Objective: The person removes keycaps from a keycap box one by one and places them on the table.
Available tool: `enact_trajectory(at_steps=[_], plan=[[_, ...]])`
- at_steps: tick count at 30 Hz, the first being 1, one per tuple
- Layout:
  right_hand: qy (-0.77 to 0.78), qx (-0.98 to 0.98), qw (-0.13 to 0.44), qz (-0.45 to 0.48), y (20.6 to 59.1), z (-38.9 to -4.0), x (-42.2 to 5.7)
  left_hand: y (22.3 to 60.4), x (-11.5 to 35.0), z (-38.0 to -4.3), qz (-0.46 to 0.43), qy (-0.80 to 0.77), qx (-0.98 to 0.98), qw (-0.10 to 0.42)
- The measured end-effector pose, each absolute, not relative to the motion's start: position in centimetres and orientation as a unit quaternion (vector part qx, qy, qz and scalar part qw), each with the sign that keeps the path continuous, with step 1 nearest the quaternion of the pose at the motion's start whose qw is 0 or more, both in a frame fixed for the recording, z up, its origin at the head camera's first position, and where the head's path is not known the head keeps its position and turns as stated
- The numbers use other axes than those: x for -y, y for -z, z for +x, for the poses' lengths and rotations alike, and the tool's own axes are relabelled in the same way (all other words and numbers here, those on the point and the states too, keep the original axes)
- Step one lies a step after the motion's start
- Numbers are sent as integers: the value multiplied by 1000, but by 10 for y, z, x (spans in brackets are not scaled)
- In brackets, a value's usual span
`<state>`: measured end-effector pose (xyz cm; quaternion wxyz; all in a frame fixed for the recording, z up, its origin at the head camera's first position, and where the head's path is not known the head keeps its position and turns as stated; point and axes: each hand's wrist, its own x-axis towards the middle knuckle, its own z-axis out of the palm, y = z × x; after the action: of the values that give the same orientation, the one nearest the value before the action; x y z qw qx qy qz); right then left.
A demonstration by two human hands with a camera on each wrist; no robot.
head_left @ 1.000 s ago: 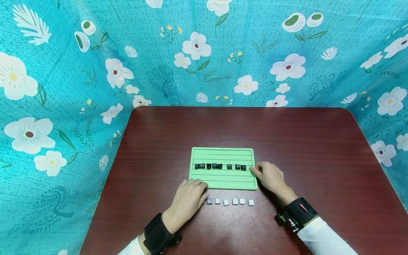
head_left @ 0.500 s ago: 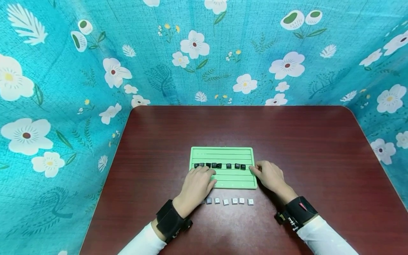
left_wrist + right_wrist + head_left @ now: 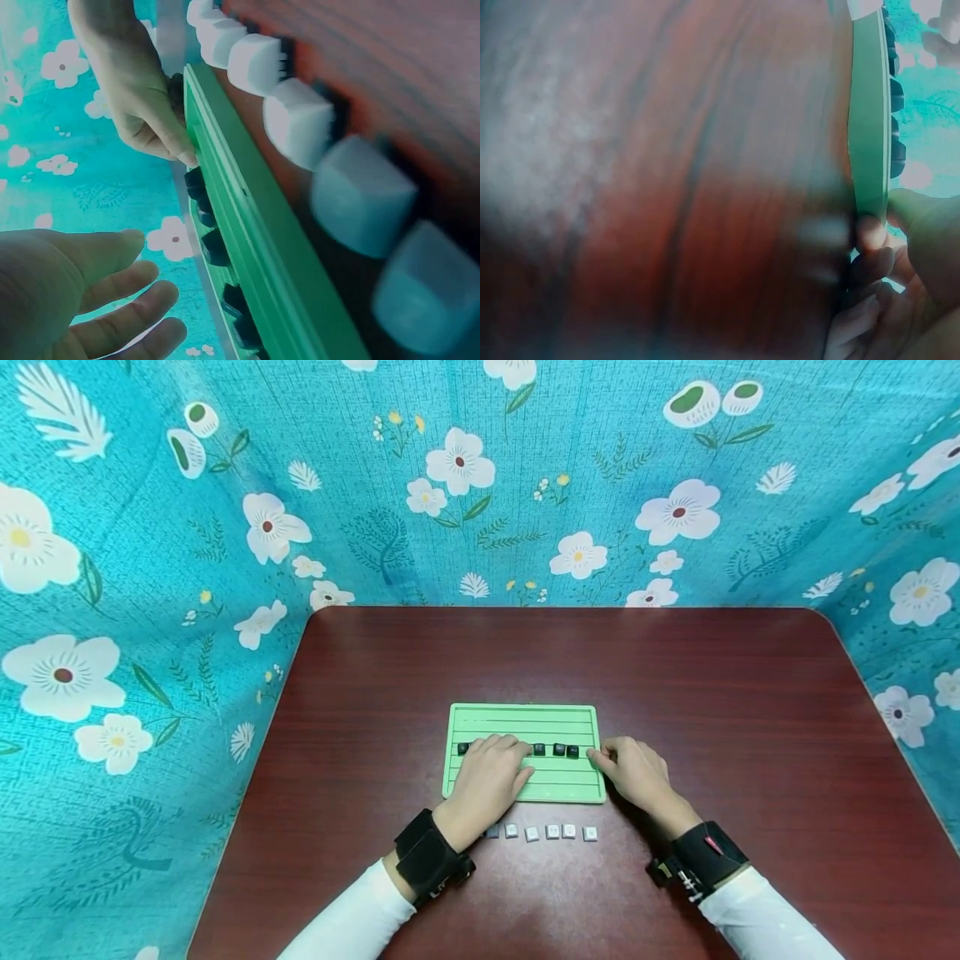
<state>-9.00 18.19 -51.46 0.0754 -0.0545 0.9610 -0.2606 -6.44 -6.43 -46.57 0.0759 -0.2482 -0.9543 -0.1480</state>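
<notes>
A light green ridged board (image 3: 562,787) lies on the table, with a row of black keycaps (image 3: 558,749) across its middle. My left hand (image 3: 491,774) hovers over the board's left half and hides several of those keycaps. In the left wrist view, the fingers of that left hand (image 3: 49,289) are spread and loosely bent, with nothing between them. At the board's right edge is my right hand (image 3: 636,777). The right wrist view has this hand (image 3: 930,255) pinching the board's edge, thumb on top and fingertips underneath.
In front of the board stands a row of white and grey keycaps (image 3: 552,832), its left end partly behind my left wrist. The dark red-brown table (image 3: 375,693) ends at a blue flowered cloth (image 3: 390,485) behind and at the sides.
From the board's front left corner, my left hand has moved forward and right, over the black keycaps. My right hand has stayed at the board's right edge.
</notes>
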Motion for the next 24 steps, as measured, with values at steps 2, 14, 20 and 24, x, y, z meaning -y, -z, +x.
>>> enact_trajectory(at_steps=[2, 14, 20, 24], plan=[[260, -961, 76, -55, 515, -90, -182, 465, 61, -67, -251, 147, 954, 75], [265, -959, 81, -54, 514, -90, -182, 471, 40, -77, -265, 116, 956, 56], [264, -960, 78, -56, 515, -90, -183, 470, 30, -81, -272, 111, 954, 55], [264, -960, 78, -56, 514, -90, -183, 469, 23, -86, -275, 95, 956, 42]])
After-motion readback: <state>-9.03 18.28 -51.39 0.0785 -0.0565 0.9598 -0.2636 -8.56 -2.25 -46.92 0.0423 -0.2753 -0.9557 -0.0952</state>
